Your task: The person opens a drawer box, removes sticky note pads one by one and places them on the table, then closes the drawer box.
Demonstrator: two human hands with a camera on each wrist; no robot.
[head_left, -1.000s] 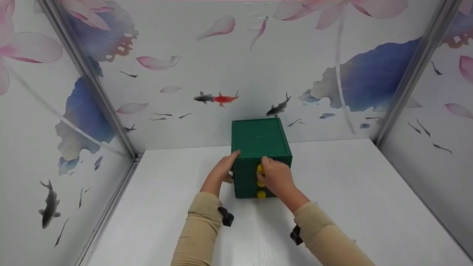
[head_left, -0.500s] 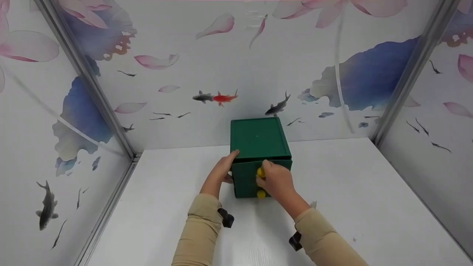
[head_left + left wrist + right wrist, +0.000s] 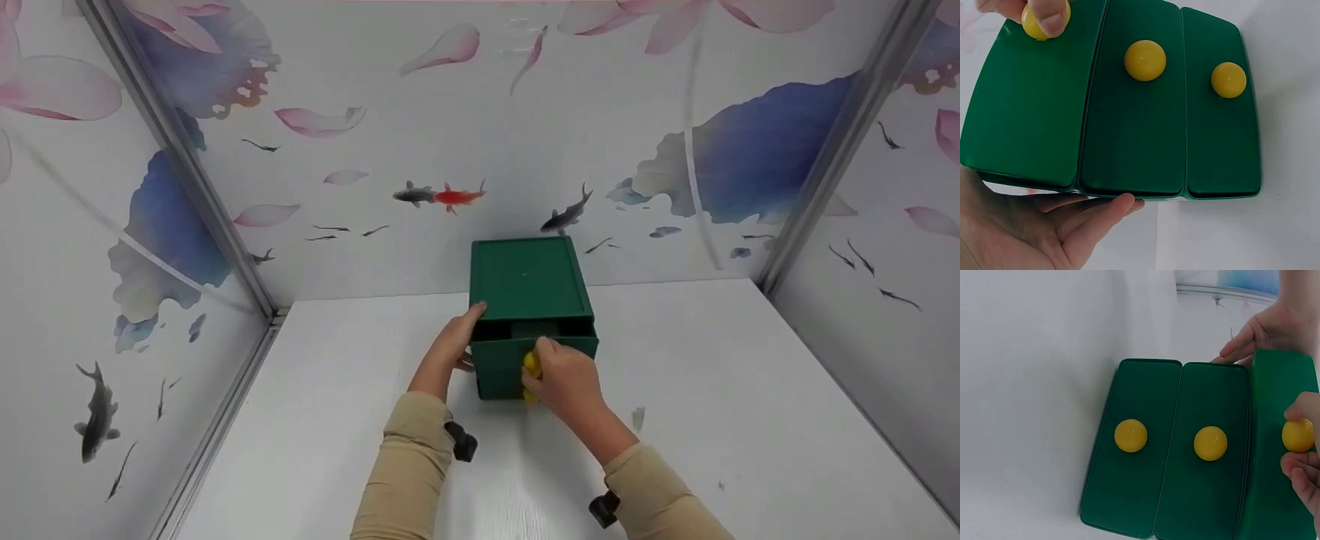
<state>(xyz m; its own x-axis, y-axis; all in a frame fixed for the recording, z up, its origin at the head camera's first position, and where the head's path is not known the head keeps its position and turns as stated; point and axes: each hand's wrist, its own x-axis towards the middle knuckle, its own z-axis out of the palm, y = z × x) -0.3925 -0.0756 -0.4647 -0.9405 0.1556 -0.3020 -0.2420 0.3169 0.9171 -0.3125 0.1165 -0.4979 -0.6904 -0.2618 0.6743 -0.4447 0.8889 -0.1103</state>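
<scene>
A green cabinet [image 3: 526,277] with three stacked drawers stands against the back wall. Its top drawer [image 3: 499,364] is pulled partway out, leaving a dark gap beneath the cabinet top. My right hand [image 3: 568,379] pinches that drawer's round yellow knob [image 3: 1296,436] between thumb and fingers. The middle drawer [image 3: 1134,129] and the bottom drawer [image 3: 1221,140] are closed, each with a yellow knob. My left hand [image 3: 450,343] rests on the cabinet's left side, thumb at the top front corner and fingers extended along the side. The drawer's contents cannot be made out.
The cabinet sits at the back of a white table [image 3: 337,405]. A printed back wall [image 3: 360,247] rises right behind it, with side walls left and right. Metal strips [image 3: 202,217] run along the corners.
The top drawer has come out of the cabinet toward me, moved by my right hand on its knob, and the gap has widened. My left hand stays against the cabinet's side.
</scene>
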